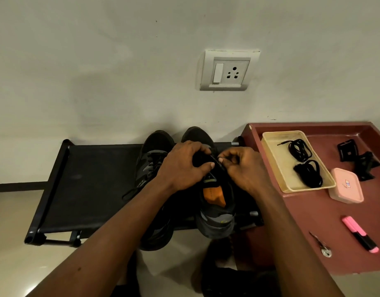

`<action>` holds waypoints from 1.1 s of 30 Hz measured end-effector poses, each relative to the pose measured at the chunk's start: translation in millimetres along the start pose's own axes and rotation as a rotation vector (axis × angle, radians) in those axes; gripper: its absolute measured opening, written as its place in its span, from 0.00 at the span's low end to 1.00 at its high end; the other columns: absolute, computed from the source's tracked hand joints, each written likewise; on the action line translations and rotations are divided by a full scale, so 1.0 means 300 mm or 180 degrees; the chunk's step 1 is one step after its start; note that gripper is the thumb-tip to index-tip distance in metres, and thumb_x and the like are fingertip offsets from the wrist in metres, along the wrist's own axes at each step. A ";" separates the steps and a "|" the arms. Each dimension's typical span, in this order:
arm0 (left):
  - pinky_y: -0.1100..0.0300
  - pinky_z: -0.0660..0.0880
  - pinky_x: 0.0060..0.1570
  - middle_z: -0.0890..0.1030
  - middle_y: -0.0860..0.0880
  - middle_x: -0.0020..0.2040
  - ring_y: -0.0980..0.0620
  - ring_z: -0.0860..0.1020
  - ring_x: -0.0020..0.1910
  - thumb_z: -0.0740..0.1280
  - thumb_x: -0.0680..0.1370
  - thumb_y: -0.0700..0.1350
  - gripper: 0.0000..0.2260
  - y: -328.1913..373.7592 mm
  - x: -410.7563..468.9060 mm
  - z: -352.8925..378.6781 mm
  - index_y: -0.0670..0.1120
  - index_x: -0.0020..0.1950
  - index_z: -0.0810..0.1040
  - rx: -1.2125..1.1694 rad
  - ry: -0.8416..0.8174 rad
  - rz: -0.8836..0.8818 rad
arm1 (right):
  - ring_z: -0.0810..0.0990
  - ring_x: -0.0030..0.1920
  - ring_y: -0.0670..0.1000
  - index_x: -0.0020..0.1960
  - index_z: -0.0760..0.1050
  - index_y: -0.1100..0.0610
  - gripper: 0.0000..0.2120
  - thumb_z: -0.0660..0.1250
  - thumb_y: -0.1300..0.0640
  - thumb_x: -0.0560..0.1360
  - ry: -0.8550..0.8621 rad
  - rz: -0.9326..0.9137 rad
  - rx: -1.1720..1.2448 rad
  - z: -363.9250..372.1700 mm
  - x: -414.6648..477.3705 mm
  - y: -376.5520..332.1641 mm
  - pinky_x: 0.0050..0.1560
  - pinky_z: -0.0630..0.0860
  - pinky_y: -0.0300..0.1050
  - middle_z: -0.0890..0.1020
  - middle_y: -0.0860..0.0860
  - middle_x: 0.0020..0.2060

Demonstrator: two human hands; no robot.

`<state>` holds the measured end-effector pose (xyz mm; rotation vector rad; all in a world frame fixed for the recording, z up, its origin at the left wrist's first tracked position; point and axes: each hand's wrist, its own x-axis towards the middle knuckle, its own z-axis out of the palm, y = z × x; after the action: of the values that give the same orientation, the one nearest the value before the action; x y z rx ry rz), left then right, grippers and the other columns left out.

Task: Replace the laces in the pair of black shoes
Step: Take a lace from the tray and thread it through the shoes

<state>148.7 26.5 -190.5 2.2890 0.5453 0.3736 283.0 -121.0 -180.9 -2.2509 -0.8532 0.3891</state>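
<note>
Black shoes (152, 151) are sitting mid-frame on the bench (88, 179). The left hand (180, 166) is gripping one shoe (214, 211) steady while the right hand (242, 166) is pinching its lace (217, 164). At right, new laces (300, 150) are waiting in a tray (270, 136).

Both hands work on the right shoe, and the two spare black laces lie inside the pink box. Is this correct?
Not quite. The head view shows the left hand and right hand on the right shoe, but the two black laces lie in the cream tray, beside the pink box.
</note>
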 end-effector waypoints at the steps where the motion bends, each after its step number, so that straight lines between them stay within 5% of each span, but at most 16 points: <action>1: 0.48 0.74 0.64 0.79 0.58 0.60 0.54 0.75 0.63 0.72 0.75 0.58 0.16 -0.001 0.001 -0.001 0.57 0.62 0.79 -0.0011 -0.0045 -0.0021 | 0.78 0.36 0.37 0.45 0.84 0.43 0.05 0.73 0.53 0.78 0.0100 0.0053 0.0229 -0.002 0.000 -0.002 0.39 0.71 0.39 0.80 0.37 0.32; 7: 0.48 0.75 0.64 0.79 0.58 0.63 0.54 0.74 0.64 0.73 0.75 0.57 0.21 -0.012 0.007 -0.004 0.57 0.67 0.77 -0.0071 -0.0153 -0.0143 | 0.87 0.45 0.52 0.48 0.87 0.52 0.02 0.77 0.58 0.76 0.0866 0.0538 0.2226 -0.053 -0.005 -0.059 0.46 0.84 0.46 0.87 0.55 0.43; 9: 0.48 0.74 0.65 0.79 0.58 0.63 0.54 0.73 0.65 0.74 0.75 0.56 0.21 -0.012 0.007 -0.003 0.57 0.67 0.77 -0.0078 -0.0150 -0.0160 | 0.86 0.43 0.48 0.50 0.86 0.56 0.04 0.76 0.61 0.76 0.0811 0.0563 0.2602 -0.057 -0.010 -0.070 0.42 0.81 0.39 0.87 0.53 0.43; 15: 0.47 0.75 0.65 0.79 0.56 0.64 0.52 0.74 0.66 0.73 0.75 0.53 0.19 0.000 0.006 -0.013 0.57 0.66 0.77 0.0005 -0.0158 -0.0157 | 0.85 0.48 0.53 0.50 0.80 0.58 0.07 0.63 0.64 0.83 0.0315 0.0729 0.3329 -0.057 -0.016 -0.089 0.40 0.79 0.40 0.87 0.58 0.48; 20: 0.50 0.76 0.58 0.74 0.55 0.66 0.51 0.75 0.63 0.68 0.71 0.64 0.27 0.026 -0.020 -0.008 0.58 0.68 0.75 0.0604 -0.0188 0.0058 | 0.83 0.37 0.48 0.48 0.76 0.54 0.09 0.60 0.59 0.84 0.0339 0.0735 0.2596 -0.042 -0.008 -0.079 0.34 0.75 0.41 0.87 0.53 0.37; 24: 0.53 0.78 0.53 0.71 0.54 0.67 0.51 0.79 0.53 0.70 0.71 0.59 0.27 0.025 -0.025 0.001 0.57 0.70 0.73 0.0563 -0.0172 0.0050 | 0.81 0.32 0.43 0.43 0.79 0.51 0.13 0.63 0.47 0.83 0.0493 0.0570 0.0565 -0.030 -0.008 -0.035 0.36 0.72 0.43 0.84 0.48 0.31; 27: 0.55 0.76 0.56 0.72 0.52 0.65 0.50 0.77 0.56 0.70 0.72 0.56 0.26 0.024 -0.024 -0.001 0.54 0.69 0.74 0.0502 -0.0102 0.0108 | 0.83 0.36 0.45 0.42 0.82 0.48 0.12 0.67 0.47 0.82 0.0136 0.0678 -0.0063 -0.032 -0.008 -0.011 0.37 0.73 0.43 0.83 0.46 0.33; 33: 0.54 0.74 0.58 0.75 0.52 0.62 0.51 0.76 0.57 0.71 0.71 0.51 0.24 0.018 -0.025 -0.027 0.52 0.67 0.77 0.0552 -0.0049 0.0224 | 0.83 0.46 0.46 0.45 0.83 0.43 0.05 0.73 0.52 0.78 -0.0467 0.0642 -0.0224 0.001 -0.002 -0.015 0.58 0.81 0.53 0.83 0.41 0.40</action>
<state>140.2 24.3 -182.0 2.4811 0.5076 0.3546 280.3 -118.7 -177.8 -2.4054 -0.7243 0.6331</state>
